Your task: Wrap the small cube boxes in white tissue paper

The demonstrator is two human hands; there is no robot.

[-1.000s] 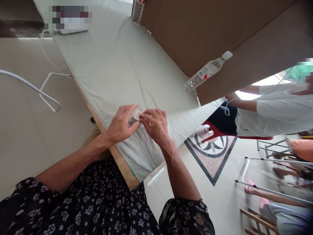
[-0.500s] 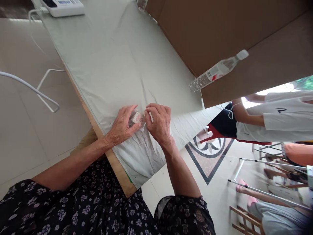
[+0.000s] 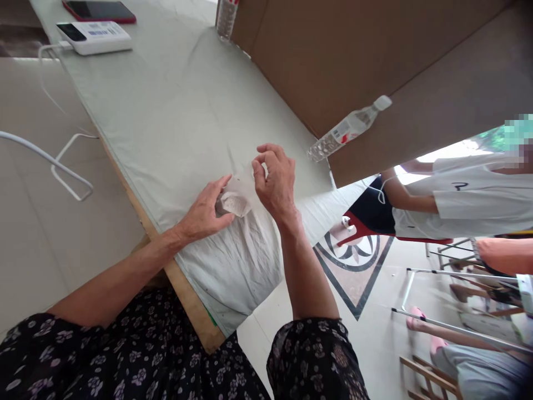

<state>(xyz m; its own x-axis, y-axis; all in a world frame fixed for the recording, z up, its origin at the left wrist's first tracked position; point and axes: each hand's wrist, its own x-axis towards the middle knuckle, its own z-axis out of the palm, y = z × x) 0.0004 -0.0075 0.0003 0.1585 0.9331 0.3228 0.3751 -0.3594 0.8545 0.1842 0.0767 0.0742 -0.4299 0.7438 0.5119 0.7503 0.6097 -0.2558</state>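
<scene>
On the cloth-covered table, my left hand (image 3: pixel 202 210) curves its thumb and fingers around a small whitish block-like item (image 3: pixel 235 204); its exact kind I cannot make out. A thin, see-through plastic film (image 3: pixel 245 183) spreads from the item towards my right hand (image 3: pixel 276 180). My right hand is raised a little above the cloth, with thumb and forefinger bent together at the film's edge. The film is faint, and the fingertips partly hide its end.
A large cardboard panel (image 3: pixel 333 61) stands along the far right side, with a clear plastic bottle (image 3: pixel 347 130) against it and another bottle (image 3: pixel 227 21) farther back. A white device (image 3: pixel 95 39) and a phone (image 3: pixel 100 10) lie far left. Another person in a white shirt (image 3: pixel 470 194) sits at right.
My right hand has moved up and away from my left, with film now stretching between them. The item shows a different, dotted white face. The view has shifted slightly.
</scene>
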